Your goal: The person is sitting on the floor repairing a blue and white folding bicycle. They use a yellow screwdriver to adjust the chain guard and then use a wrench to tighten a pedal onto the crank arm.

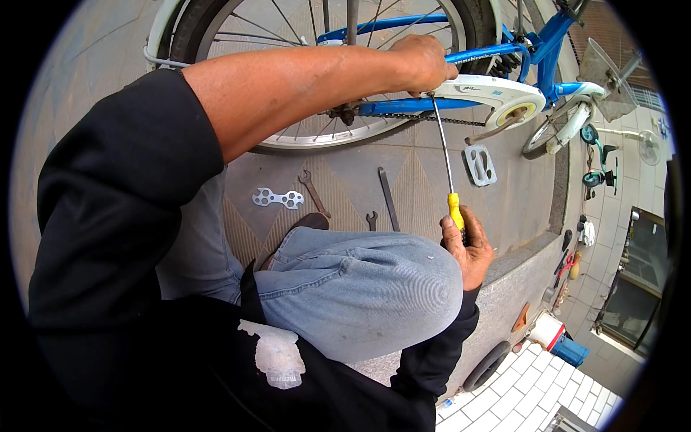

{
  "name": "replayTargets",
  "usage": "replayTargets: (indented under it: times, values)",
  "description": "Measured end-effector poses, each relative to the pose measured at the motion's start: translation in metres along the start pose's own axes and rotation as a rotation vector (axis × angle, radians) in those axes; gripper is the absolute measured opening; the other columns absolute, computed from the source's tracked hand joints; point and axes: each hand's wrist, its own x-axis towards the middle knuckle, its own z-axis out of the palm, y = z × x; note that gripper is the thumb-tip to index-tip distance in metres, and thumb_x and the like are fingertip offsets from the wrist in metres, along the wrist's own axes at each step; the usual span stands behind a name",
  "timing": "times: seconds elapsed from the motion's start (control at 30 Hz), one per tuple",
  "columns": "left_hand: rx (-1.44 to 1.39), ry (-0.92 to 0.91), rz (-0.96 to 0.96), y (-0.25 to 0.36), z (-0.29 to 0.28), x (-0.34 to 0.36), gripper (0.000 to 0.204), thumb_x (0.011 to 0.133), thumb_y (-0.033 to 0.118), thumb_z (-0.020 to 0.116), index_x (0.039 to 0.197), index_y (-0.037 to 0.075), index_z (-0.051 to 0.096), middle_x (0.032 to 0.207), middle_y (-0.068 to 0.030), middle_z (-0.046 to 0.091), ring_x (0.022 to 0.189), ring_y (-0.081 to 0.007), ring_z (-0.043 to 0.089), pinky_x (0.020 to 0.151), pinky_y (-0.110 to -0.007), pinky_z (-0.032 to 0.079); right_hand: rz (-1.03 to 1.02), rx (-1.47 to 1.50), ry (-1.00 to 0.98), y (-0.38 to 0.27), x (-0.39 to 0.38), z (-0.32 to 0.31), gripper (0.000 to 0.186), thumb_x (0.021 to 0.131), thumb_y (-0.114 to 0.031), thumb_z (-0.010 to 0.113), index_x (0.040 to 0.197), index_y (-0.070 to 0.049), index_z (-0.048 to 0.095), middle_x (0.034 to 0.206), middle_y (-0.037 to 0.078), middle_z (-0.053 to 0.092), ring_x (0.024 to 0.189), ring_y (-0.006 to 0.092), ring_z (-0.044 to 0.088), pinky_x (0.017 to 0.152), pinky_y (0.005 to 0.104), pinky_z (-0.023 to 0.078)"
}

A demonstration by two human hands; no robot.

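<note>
A blue bicycle (551, 50) lies across the top of the view, its white chain guard (489, 90) over the chain. My left hand (421, 61) is closed at the guard's rear end, fingers curled over it and partly hidden. Lower right, my right hand (471, 248) grips the yellow handle of a long screwdriver (448, 155). The blade's tip meets the guard's rear end, just beneath my left fingers. A crank carries a grey pedal (480, 165) to the right of the blade.
On the tiled floor lie a silver multi-hole spanner (278, 198), a brown wrench (314, 193), a dark flat bar (389, 198) and a small open-ended wrench (371, 220). My bent knee (425, 288) is below them. A low step (529, 270), a black tyre (487, 366) and a toy scooter (597, 162) stand right.
</note>
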Motion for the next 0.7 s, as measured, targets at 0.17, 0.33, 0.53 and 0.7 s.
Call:
replayTargets:
  times: [0.17, 0.33, 0.53, 0.7]
  values:
    - [-0.006, 0.022, -0.044, -0.001, -0.001, 0.000, 0.040, 0.091, 0.037, 0.057, 0.095, -0.001, 0.070, 0.078, -0.0120, 0.068, 0.055, -0.0198, 0.067, 0.065, -0.030, 0.057, 0.229, 0.187, -0.108, -0.004, 0.001, -0.001, 0.044, 0.086, -0.023, 0.071, 0.119, 0.005, 0.060, 0.082, 0.009, 0.064, 0.062, 0.0079, 0.051, 0.057, 0.0225, 0.043]
    - [0.027, 0.005, -0.044, 0.001, 0.000, 0.001, 0.041, 0.091, 0.038, 0.057, 0.093, -0.001, 0.070, 0.076, -0.0114, 0.067, 0.055, -0.0198, 0.066, 0.067, -0.030, 0.056, 0.427, 0.479, -0.191, -0.001, 0.001, -0.002, 0.050, 0.089, -0.032, 0.065, 0.123, 0.004, 0.057, 0.079, 0.009, 0.064, 0.058, 0.0083, 0.049, 0.054, 0.0216, 0.041]
    - [0.036, 0.014, -0.028, -0.001, -0.001, 0.000, 0.043, 0.091, 0.039, 0.055, 0.092, -0.002, 0.070, 0.075, -0.0125, 0.068, 0.055, -0.0204, 0.066, 0.070, -0.032, 0.055, 0.382, 0.510, -0.138, -0.010, -0.002, 0.003, 0.045, 0.090, -0.027, 0.066, 0.119, 0.006, 0.057, 0.078, 0.009, 0.064, 0.056, 0.0087, 0.050, 0.054, 0.0216, 0.043]
    - [0.082, 0.027, -0.001, 0.000, -0.001, -0.001, 0.043, 0.092, 0.039, 0.055, 0.092, -0.001, 0.070, 0.074, -0.0128, 0.068, 0.056, -0.0201, 0.067, 0.069, -0.032, 0.055, 0.236, 0.180, -0.110, 0.004, 0.002, 0.001, 0.041, 0.088, -0.021, 0.069, 0.117, 0.006, 0.058, 0.076, 0.008, 0.063, 0.056, 0.0085, 0.051, 0.053, 0.0231, 0.043]
